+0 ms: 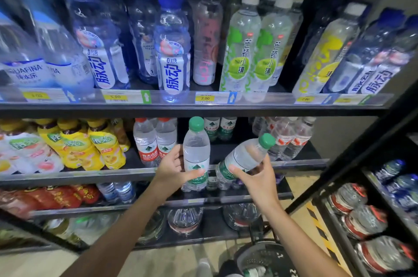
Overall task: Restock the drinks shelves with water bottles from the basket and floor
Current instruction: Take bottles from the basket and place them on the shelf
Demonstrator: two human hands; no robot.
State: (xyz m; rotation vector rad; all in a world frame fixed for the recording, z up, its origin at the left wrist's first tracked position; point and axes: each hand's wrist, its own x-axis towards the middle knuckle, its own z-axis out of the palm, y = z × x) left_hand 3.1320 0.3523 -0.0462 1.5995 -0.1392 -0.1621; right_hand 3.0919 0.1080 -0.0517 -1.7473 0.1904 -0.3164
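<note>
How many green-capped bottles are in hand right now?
2. One upright in the left hand: bottle. One tilted in the right hand: bottle. More green-label bottles stand behind on the shelf, caps hidden.

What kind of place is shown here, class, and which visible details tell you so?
Most likely a shop's drinks aisle: black shelves packed with bottled drinks, yellow price tags along the shelf edge, and a person's hands holding two green-capped water bottles for stocking.
</note>
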